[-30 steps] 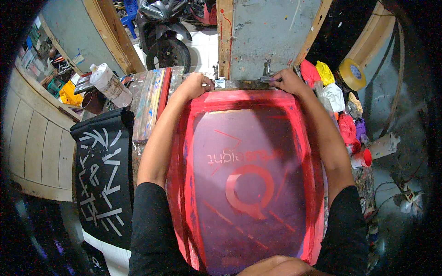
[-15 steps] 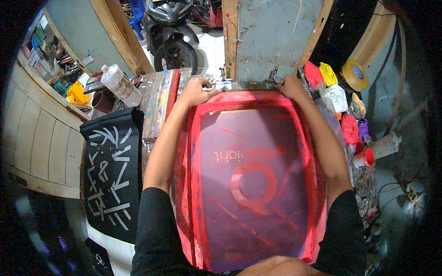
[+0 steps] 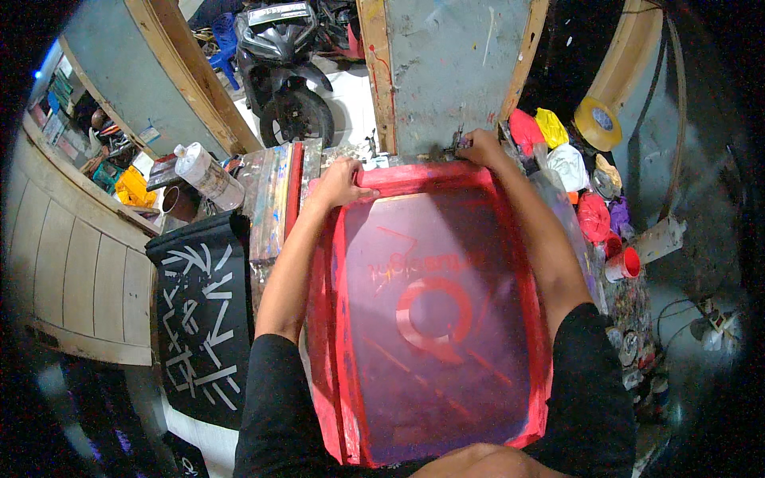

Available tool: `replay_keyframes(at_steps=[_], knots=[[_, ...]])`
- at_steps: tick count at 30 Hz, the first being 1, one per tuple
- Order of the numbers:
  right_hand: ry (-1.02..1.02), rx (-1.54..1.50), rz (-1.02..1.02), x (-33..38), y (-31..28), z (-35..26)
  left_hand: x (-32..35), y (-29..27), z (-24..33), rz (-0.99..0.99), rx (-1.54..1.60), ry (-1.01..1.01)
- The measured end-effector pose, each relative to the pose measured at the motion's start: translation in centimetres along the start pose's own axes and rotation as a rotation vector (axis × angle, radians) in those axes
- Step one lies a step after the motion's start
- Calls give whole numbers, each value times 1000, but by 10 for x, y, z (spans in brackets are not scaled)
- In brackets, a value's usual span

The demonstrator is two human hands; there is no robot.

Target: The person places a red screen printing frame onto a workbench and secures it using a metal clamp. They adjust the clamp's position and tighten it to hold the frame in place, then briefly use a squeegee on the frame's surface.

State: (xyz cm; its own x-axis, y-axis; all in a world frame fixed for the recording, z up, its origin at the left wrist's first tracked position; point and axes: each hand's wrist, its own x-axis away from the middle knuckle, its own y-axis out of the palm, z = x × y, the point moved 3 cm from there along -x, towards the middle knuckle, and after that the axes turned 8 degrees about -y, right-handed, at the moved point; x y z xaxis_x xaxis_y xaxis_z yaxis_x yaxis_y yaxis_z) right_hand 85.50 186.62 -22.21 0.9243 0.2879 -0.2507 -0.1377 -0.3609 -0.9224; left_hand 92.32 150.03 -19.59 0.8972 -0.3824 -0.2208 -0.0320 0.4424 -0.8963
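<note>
A screen-printing frame (image 3: 522,263) with red-stained edges and a purplish mesh lies in front of me, a ring-shaped design and lettering showing in the mesh. At its far left corner my left hand (image 3: 339,185) grips the frame, thumb on the inner edge. My right hand (image 3: 481,148) is beyond the far right corner, fingers closed around part of a small metal clamp (image 3: 458,140). The fingers hide most of what they hold there. Another metal clamp (image 3: 371,148) stands at the far edge, just past my left hand.
Left of the frame are paint-stained boards (image 3: 271,199), a plastic bottle (image 3: 209,177) and black printed fabric (image 3: 199,319). To the right sit colored plastic bags (image 3: 567,167), a tape roll (image 3: 598,123) and a red cup (image 3: 623,264). A motorcycle (image 3: 288,72) stands beyond the doorway.
My left hand has come from the far edge beside the clamp onto the frame's left corner. My right hand stays at the right clamp. The whole view has shifted slightly.
</note>
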Motion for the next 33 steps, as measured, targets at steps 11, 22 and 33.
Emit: replay_keyframes(at_steps=[11,22,33], knots=[[213,15,6,-15,-23,-9,-63,26,4,191,129,-391],[200,-112,58,-7,-33,-22,-72,13,1,206,117,-443],[170,-35,67,-13,-18,-12,-52,27,-19,188,235,-188]])
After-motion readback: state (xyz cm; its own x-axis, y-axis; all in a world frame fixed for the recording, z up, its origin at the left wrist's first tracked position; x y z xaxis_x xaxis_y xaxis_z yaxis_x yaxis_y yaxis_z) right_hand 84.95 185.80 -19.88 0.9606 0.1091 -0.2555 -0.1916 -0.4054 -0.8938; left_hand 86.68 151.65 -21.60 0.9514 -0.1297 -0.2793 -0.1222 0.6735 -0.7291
